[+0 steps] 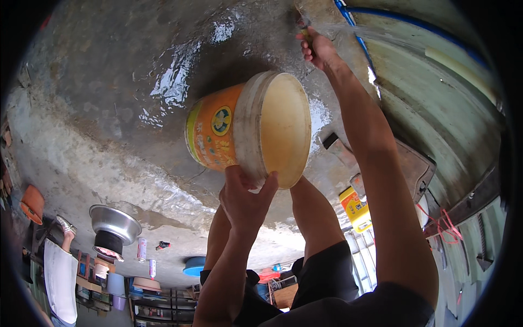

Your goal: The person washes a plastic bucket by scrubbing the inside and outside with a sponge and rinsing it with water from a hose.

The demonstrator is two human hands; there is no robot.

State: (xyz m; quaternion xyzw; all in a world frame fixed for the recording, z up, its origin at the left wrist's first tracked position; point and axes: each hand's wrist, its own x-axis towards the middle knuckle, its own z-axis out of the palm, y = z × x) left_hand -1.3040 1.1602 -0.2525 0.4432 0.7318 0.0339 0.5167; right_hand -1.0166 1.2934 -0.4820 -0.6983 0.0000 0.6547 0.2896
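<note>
An orange and white plastic bucket (249, 126) lies tilted on its side above the wet concrete floor (135, 81), its open mouth facing right. Its inside wall shows cream-coloured, with no contents visible. My left hand (249, 196) grips the near rim, thumb at the mouth and fingers under the outer wall. My right hand (320, 47) is stretched out beyond the bucket, closed round a short yellowish handle (307, 39); the dark far end of this tool is blurred. A thin spray of water (367, 32) shows just right of that hand.
Corrugated metal wall (433, 94) and blue hose (425, 25) stand at right, near a flat brown board (414, 167) and a yellow container (355, 210). Metal basin (115, 225), spray cans (141, 249), blue basin (194, 265) and another person (60, 278) are at lower left.
</note>
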